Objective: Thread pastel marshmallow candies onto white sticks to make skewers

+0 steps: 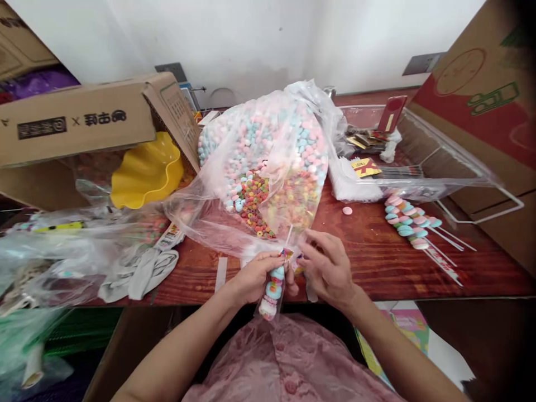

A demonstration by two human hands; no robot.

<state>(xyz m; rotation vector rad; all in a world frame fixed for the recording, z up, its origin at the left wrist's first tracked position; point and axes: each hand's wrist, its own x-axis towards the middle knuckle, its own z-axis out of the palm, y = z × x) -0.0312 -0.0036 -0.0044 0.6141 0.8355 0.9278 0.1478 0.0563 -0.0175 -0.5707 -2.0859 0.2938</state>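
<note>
1. Glossy, wood-grained table (364,273) below a white wall (251,44).
2. Lower centre: plastic-sleeved marshmallow skewer (274,287), lumpy, pinched in the left hand's (256,272) closed grip.
3. Right hand (330,269) beside it, fingers curled; cannot tell whether its grip holds anything.
4. Centre: crinkled clear bag (201,215), puffy pastel pieces (251,131), small candy rings (253,206).

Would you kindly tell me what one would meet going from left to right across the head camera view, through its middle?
Yellow wavy-edged piece → left hand with the wrapped candy stick → right hand → pile of candy sticks.
</note>
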